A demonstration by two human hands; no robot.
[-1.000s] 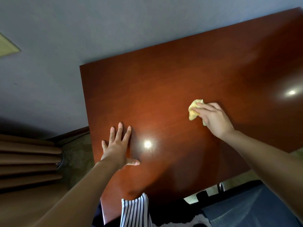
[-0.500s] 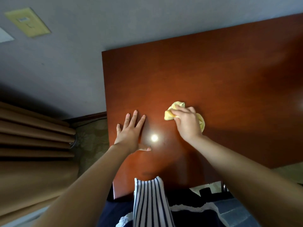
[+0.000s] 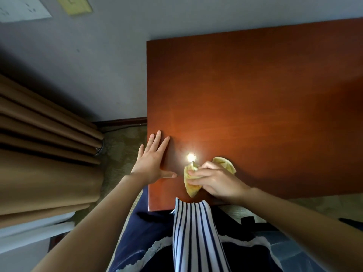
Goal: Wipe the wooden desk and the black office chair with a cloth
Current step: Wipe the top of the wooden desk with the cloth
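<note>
A grey wall [image 3: 196, 20] rises behind a glossy reddish wooden bench [image 3: 255, 99], with tan pleated curtains [image 3: 43, 154] at the left and patterned carpet [image 3: 121, 154] between curtains and bench. Compared with half a second ago, the right hand [image 3: 218, 180] and its yellow cloth [image 3: 191, 183] have travelled from mid-bench to the near left corner, close to the bench's front edge, and the view has swung so the bench's left edge now sits near the middle of the picture. The left hand [image 3: 151, 161] now straddles that left edge: its fingers [image 3: 157, 141] lie straight and spread, flat on the wood, the thumb pointing right toward the cloth and stopping just short of it, the little-finger side hanging past the edge over the carpet. The right hand's fingers curl round the crumpled cloth, pressing it on the bench; folds of cloth stick out below the hand and behind it. A bright lamp glint [image 3: 191, 157] lies on the wood between the hands. To the right and toward the wall the bench top stretches bare. A striped garment [image 3: 194, 232] hangs just below the front edge
</note>
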